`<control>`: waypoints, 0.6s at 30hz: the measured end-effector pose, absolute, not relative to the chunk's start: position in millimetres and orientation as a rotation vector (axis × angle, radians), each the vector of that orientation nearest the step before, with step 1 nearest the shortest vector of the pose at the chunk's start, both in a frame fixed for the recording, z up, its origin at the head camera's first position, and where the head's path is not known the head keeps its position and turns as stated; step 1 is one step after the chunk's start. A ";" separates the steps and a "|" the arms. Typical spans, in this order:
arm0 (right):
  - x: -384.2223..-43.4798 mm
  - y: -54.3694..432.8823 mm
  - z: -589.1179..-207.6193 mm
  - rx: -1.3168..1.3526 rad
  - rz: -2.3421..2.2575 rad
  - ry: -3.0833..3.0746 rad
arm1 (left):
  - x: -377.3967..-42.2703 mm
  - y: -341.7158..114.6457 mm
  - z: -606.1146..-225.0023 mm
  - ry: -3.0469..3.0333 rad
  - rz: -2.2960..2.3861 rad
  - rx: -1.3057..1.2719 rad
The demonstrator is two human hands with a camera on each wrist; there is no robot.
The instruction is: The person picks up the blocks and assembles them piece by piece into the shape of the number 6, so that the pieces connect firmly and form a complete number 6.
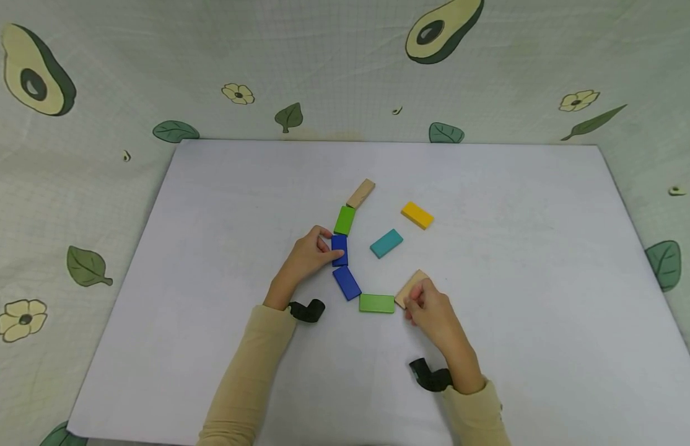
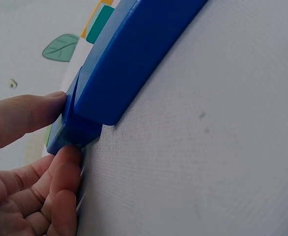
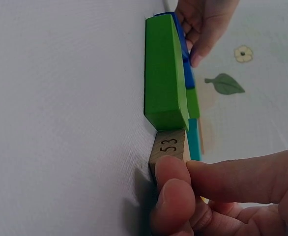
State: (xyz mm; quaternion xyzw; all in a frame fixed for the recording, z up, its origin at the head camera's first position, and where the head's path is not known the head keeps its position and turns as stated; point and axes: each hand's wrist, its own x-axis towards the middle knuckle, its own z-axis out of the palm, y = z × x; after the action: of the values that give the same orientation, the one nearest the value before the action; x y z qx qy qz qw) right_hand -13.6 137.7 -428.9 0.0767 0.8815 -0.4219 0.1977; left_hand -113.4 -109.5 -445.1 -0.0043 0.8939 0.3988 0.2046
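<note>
Small rectangular blocks form a curved row on the white board. My left hand [image 1: 307,255] pinches the upper blue block [image 1: 339,243] between thumb and fingers, and this block [image 2: 77,130] still lies on the board in the left wrist view. Just below it sits a second blue block [image 1: 347,283], then a light green block [image 1: 376,303]. At the row's lower right end my right hand [image 1: 436,314] pinches a plain wooden block [image 1: 410,285]. The right wrist view shows numerals on that wooden block [image 3: 171,141], its end meeting the green block [image 3: 163,69].
Above the blue blocks the row continues with a green block [image 1: 345,220] and a plain wooden block [image 1: 361,193]. Inside the curve lie a teal block [image 1: 386,243] and a yellow block [image 1: 417,215]. The white board [image 1: 239,186] rests on avocado-patterned cloth [image 1: 345,56].
</note>
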 end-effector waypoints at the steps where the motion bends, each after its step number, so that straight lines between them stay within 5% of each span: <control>1: -13.3 137.6 -428.6 0.212 -1.181 2.467 | -113.3 -109.6 -445.2 2.493 1.113 -0.010; 18: -8.1 140.8 -428.4 0.160 -1.206 2.431 | -112.6 -109.8 -444.9 2.496 1.115 -0.008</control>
State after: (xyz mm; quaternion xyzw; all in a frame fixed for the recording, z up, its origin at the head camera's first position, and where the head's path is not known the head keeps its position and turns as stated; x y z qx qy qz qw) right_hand -8.1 140.8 -428.4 0.0576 0.8744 -0.4337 0.2099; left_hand -112.6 -109.8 -444.9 -0.0028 0.8941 0.3994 0.2024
